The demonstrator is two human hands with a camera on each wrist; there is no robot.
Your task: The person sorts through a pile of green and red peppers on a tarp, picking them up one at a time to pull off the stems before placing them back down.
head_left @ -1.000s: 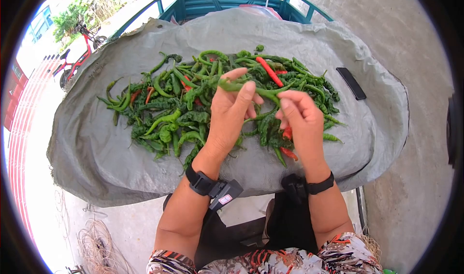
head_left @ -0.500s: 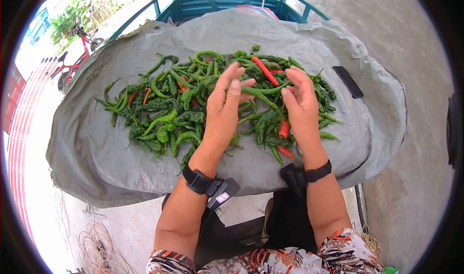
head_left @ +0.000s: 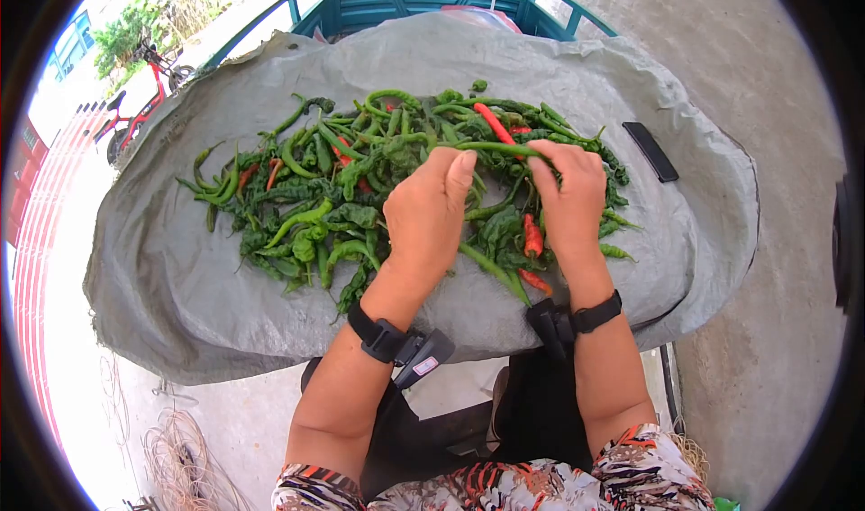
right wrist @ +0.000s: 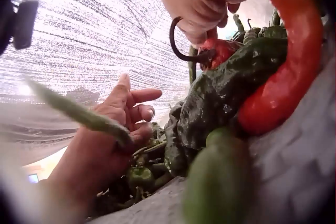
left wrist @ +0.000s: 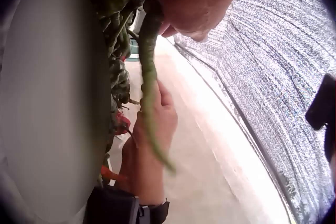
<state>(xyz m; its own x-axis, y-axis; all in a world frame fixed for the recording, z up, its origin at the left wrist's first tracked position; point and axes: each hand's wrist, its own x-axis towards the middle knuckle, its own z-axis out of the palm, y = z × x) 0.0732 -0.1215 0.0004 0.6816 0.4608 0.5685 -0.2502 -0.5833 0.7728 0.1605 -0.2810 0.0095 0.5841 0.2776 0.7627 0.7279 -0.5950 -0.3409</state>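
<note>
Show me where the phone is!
In the head view, the phone lies on the grey sheet, to the right of the peppers and right hand.

You have a creased grey sheet (head_left: 189, 268) spread before you, its rim ragged along the left. A black phone (head_left: 650, 151) lies on the sheet towards its right edge. Past the sheet's far edge you see a teal cart (head_left: 423, 2) with side rails. Beyond the sheet's far left corner you can spot a red bike (head_left: 142, 113) standing upright, with a green bush (head_left: 149, 33) farther off. Left of the sheet you see red stripes (head_left: 40, 268). Off the sheet's near left edge you have tangled twine (head_left: 194, 461) on the ground; to the sheet's right, grey concrete (head_left: 784, 277).
</note>
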